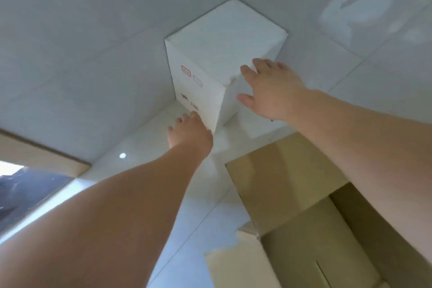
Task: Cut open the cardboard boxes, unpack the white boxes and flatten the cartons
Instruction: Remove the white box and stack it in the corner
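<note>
Carton [327,229] stood open near right forearm, well behind fingers, not flattened; interior looked empty where visible. White box [222,54] sat unpacked in tiled corner. Right hand [271,89] fingers spread flat on near side face; left hand [189,135] fingertips loosely extended at lower near edge. Flattening outstanding.

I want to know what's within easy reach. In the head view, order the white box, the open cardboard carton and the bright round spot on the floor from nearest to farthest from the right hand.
From the right hand:
1. White box, in the wall corner, under the palm.
2. Open cardboard carton, below the right forearm.
3. Bright round spot, on the floor at left, beyond the left hand.
</note>
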A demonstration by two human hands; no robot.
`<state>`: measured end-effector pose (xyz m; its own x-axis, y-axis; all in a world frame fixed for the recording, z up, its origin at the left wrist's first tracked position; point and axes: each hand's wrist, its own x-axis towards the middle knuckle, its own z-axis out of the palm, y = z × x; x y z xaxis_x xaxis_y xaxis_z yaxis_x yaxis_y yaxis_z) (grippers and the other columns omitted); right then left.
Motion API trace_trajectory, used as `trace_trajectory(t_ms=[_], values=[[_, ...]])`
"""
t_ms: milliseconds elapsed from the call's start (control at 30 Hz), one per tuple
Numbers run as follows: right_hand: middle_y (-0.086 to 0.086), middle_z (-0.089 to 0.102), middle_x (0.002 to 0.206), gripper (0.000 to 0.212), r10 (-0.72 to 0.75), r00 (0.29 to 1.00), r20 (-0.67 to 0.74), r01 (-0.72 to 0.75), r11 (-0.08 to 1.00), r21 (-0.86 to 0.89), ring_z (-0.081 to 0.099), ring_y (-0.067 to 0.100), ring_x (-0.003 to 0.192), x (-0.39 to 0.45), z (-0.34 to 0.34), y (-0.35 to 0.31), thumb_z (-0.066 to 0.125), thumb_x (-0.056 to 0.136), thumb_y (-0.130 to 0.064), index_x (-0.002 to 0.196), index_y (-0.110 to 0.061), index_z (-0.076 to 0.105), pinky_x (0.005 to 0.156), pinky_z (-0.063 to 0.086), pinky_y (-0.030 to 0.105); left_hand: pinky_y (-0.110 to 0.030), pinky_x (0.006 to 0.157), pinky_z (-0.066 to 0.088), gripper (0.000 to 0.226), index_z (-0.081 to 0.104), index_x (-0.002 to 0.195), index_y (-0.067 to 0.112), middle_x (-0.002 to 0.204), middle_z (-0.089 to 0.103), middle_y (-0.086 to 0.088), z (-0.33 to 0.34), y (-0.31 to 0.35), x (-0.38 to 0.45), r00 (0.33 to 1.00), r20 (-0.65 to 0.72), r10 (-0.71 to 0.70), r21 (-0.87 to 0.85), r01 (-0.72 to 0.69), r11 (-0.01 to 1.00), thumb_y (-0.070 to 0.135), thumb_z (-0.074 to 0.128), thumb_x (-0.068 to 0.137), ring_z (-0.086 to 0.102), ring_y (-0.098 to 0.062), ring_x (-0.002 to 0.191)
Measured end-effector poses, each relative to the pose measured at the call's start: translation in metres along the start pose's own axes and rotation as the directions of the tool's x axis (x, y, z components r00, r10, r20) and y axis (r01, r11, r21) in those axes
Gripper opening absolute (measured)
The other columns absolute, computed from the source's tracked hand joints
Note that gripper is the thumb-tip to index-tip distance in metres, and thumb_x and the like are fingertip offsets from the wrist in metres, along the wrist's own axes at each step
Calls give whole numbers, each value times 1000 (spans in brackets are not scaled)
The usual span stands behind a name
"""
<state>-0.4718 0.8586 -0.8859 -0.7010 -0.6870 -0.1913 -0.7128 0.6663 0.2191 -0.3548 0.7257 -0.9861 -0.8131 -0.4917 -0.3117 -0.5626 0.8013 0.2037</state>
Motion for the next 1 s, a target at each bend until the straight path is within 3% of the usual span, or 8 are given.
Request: trace_trajectory(t_ms=[167,400,567,700,900,1000], values=[[17,24,151,67,-10,992,128,-3,995,104,29,33,136,-97,-85,21,35,95,-51,149,-16,15,111,27,45,-40,95,38,50,37,134,11,131,49,-8,-93,24,-106,998,11,58,-22,-57,998,38,44,93,46,-27,120],[15,27,150,65,31,995,98,-39,996,82,34,33,134,-180,-149,66,34,96,-50,149,-18,15,108,30,44,-37,90,40,42,40,129,13,125,52,-8,-167,82,-172,971,-32,239,-26,-239,971,36,43,93,50,-26,113],[14,23,153,65,102,985,140,-113,991,75,33,33,135,-228,-144,76,32,96,-51,149,-18,14,105,34,45,-33,81,39,41,40,131,15,126,51,-6,-155,87,-219,965,12,262,-56,-261,964,31,45,94,50,-26,111],[14,22,154,64,118,983,141,-129,989,67,32,34,135,-261,-137,81,34,96,-51,149,-18,16,105,33,45,-37,83,42,41,39,132,15,129,49,-7,-142,87,-239,968,32,247,-69,-245,967,30,43,94,49,-27,112],[16,33,145,62,119,986,117,-129,988,80,42,36,125,-309,-105,90,39,95,-48,146,-16,23,95,40,43,-36,77,40,36,42,128,14,123,52,-8,-104,113,-272,964,54,260,-59,-257,965,30,42,95,50,-28,110],[16,39,139,59,92,992,90,-100,992,81,47,36,117,-342,-81,101,42,94,-47,142,-15,28,89,42,42,-38,82,42,38,42,128,14,123,52,-8,-82,137,-296,963,52,263,-27,-262,965,32,43,95,51,-28,109]])
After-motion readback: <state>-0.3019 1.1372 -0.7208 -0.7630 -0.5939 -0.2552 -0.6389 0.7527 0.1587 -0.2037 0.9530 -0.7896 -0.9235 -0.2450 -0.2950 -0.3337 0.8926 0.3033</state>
